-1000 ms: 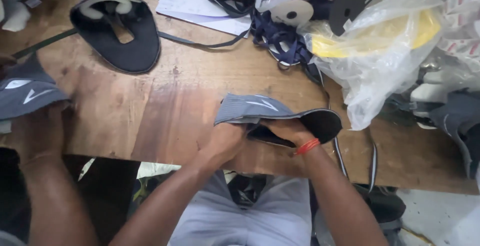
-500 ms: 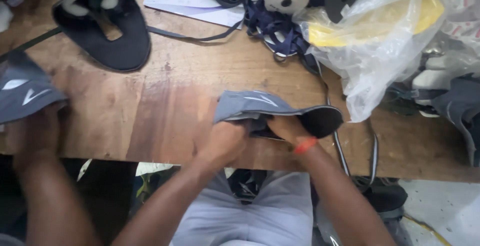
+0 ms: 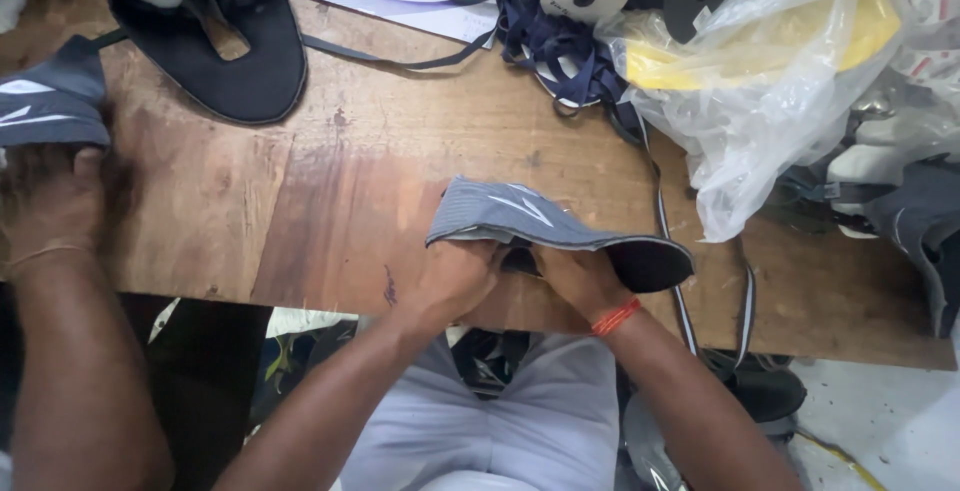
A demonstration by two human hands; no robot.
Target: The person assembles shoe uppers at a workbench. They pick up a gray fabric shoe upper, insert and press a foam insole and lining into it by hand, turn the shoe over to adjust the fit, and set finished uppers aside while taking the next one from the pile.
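At the near edge of the wooden table [image 3: 330, 211], just in front of my lap, I hold a grey striped shoe upper [image 3: 530, 219] with both hands. My left hand [image 3: 462, 276] is curled under its left end, fingers tucked beneath the fabric so I cannot see the tips, and my right hand [image 3: 572, 273], with a red band at the wrist, is closed on the underside near the middle, beside the dark lining [image 3: 648, 261] that shows at the right end. Both hands are closed in a narrow grip on the piece, not spread. The relation that matters is this: the upper's long axis runs left to right, almost parallel with the table edge, tilting slightly down to the right, and it lies directly above and just beyond my knuckles, so the hands sit on its near side and below it. The two hands are close together, nearly touching, and the right one is nearer the dark, rounded end. Far left on the table lies a black padded upper [image 3: 240, 61], well apart. Another person's hand [image 3: 50, 201] rests at the left edge, touching a second grey piece [image 3: 50, 101]. To the far right a clear plastic bag [image 3: 780, 81] with something yellow inside sits beside tangled navy straps [image 3: 560, 51].
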